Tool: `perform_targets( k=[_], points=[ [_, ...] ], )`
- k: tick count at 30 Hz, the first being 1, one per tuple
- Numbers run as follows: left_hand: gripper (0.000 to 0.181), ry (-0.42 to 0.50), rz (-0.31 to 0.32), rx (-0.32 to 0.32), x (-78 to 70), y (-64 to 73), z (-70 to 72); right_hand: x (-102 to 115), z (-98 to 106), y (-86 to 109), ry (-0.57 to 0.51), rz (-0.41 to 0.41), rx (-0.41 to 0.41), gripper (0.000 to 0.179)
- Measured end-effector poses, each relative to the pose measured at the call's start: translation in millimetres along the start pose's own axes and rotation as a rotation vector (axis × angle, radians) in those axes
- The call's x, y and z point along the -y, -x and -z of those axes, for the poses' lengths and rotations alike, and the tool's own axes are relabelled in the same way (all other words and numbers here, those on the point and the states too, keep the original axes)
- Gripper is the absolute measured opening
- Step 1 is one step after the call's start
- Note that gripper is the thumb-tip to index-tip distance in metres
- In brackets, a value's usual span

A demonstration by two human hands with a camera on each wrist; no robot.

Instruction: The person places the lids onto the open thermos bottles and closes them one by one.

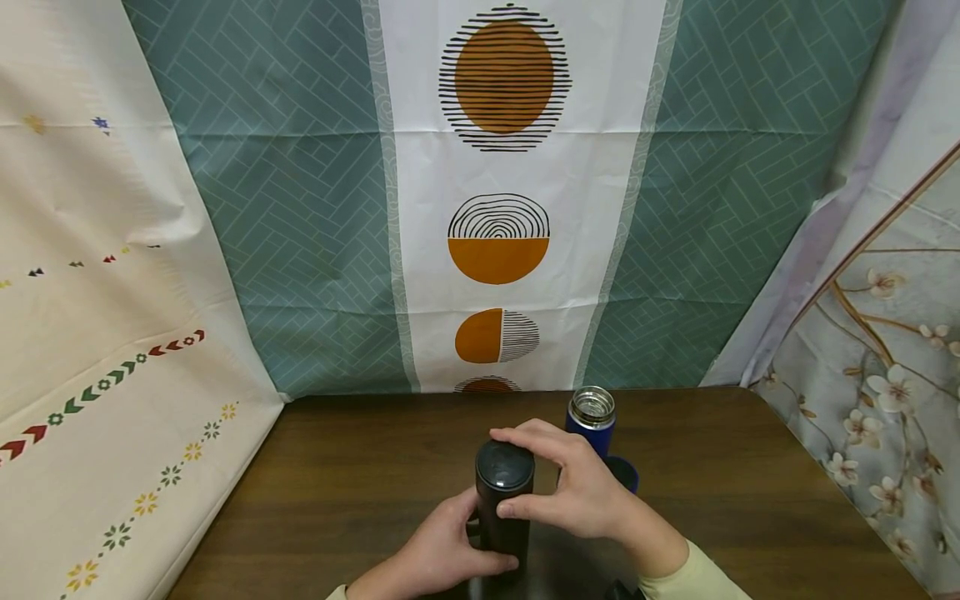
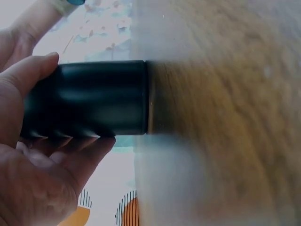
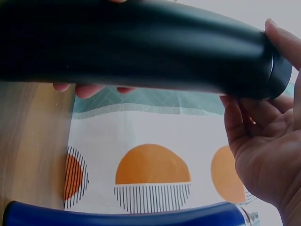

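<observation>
Black bottle (image 1: 497,537) stands upright in front of the person, base at the wooden table (image 1: 360,467); can't tell from the blurry left wrist view if it's fully in contact. Black lid (image 1: 506,465) on top.

Left hand (image 1: 444,546) grips the lower body, thumb on the near side, fingers wrapped behind. Right hand (image 1: 581,487) pinches the top end, thumb near side, fingers at the far side of the lid.

Blue bottle (image 1: 592,432) just beyond the right hand, upright, metal mouth uncovered. Blue-rimmed round piece (image 1: 622,473) beside it, partly hidden, looks like a cap.

Teal-and-white cloth (image 1: 315,208) hangs behind the table, orange circles down the middle.
</observation>
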State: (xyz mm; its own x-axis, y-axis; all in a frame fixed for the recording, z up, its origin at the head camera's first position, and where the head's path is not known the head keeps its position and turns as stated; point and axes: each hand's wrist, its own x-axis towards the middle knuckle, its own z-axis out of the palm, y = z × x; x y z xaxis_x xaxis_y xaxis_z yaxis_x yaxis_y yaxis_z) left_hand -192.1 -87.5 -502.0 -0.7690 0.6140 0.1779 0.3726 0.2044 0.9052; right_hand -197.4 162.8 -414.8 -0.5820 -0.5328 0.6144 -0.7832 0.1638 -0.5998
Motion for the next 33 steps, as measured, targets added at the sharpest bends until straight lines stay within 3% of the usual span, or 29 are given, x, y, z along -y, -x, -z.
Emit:
perform_targets(
  k=[9,24,33],
  points=[
    [0.067,-0.022,0.071,-0.076,-4.1,-0.3,-2.9,5.6,-11.3,-0.4,0.051,-0.04,-0.119,0.073],
    [0.072,-0.018,0.079,-0.128,-7.7,2.9,-11.3,15.2,-24.5,0.3,0.156,-0.049,-0.247,0.073],
    [0.069,-0.037,0.075,-0.104,-6.7,3.4,-7.3,6.8,-22.8,-1.1,0.252,0.088,-0.206,0.078]
  ],
)
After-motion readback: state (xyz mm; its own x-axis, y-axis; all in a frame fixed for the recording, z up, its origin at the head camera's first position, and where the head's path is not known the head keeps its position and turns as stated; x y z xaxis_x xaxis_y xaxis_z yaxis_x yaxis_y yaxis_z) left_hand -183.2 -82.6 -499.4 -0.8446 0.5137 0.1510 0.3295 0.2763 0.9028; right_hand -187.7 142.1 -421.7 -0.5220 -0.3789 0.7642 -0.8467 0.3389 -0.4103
